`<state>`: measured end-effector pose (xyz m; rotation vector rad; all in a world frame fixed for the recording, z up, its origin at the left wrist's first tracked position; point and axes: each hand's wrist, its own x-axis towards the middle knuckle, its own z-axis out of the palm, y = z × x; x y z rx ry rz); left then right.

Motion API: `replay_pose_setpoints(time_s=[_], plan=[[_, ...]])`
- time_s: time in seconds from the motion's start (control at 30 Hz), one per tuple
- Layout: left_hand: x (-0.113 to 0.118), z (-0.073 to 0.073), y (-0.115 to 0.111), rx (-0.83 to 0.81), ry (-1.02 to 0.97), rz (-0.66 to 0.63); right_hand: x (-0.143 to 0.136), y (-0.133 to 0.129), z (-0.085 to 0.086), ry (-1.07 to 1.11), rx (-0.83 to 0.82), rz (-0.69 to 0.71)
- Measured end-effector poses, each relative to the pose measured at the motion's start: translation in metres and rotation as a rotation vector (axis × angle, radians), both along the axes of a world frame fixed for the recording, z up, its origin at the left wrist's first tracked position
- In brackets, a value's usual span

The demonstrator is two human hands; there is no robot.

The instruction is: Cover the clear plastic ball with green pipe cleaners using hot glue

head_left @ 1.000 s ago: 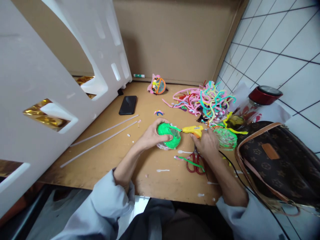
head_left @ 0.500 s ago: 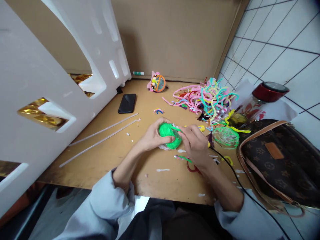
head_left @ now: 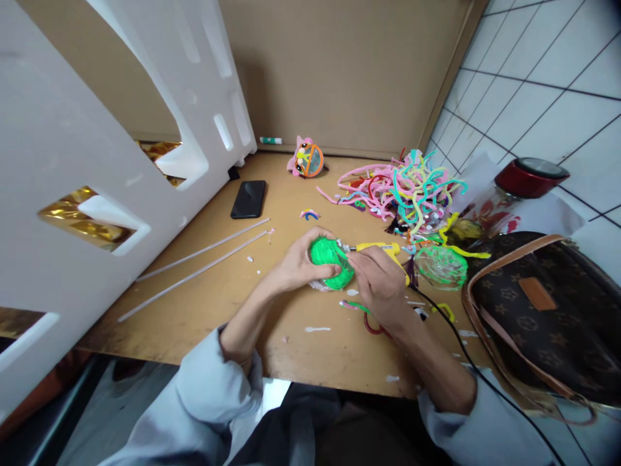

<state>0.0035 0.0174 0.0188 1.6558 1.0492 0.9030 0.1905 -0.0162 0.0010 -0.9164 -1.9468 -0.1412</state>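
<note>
My left hand [head_left: 297, 264] is wrapped round a green ball [head_left: 324, 260] that looks wound with fuzzy pipe cleaner, its thumb across the front. At the ball's right side, my right hand [head_left: 381, 283] pinches a green pipe cleaner [head_left: 343, 254] that lies against the ball. The fingertips hide the end of that strand. Just behind my right hand lies a yellow glue gun [head_left: 391, 248], partly covered by the hand. Red-handled scissors [head_left: 372, 327] and a short green and pink pipe cleaner piece [head_left: 356, 305] lie beneath the right wrist.
A heap of pink and turquoise pipe cleaners [head_left: 412, 188], a green-and-clear ball [head_left: 442, 267], a jar with a red lid [head_left: 526, 178] and a brown handbag [head_left: 548, 310] are on the right. A phone [head_left: 248, 199], two glue sticks [head_left: 194, 275] and a small animal figure [head_left: 308, 158] lie farther back. A black cord [head_left: 466, 343] runs along the right.
My right hand has shifted slightly while pinching the green strand, and more of the glue gun shows. The left hand keeps its hold on the ball. The whole view has shifted slightly.
</note>
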Motion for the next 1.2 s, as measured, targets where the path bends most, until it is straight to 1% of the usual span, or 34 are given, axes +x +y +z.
replay_pose_setpoints(time_s=[0.3, 0.43, 0.57, 0.93, 1.2], plan=[[-0.0009, -0.0017, -0.0001, 0.0, -0.008, -0.009, -0.0005, -0.0015, 0.0046, 0.038, -0.073, 0.023], [-0.001, -0.0018, -0.0004, -0.005, -0.014, -0.013, -0.0001, -0.0015, 0.0054, 0.083, -0.103, 0.056], [-0.0012, -0.0014, -0.0003, -0.014, -0.024, -0.01, 0.0001, -0.0016, 0.0049, 0.098, -0.131, 0.053], [-0.0007, -0.0034, 0.0, -0.018, -0.037, -0.005, 0.0015, -0.0005, 0.0019, 0.086, -0.118, 0.085], [-0.0017, -0.0047, 0.0007, 0.014, -0.018, -0.018, 0.0029, 0.0002, -0.0032, 0.089, -0.135, 0.101]])
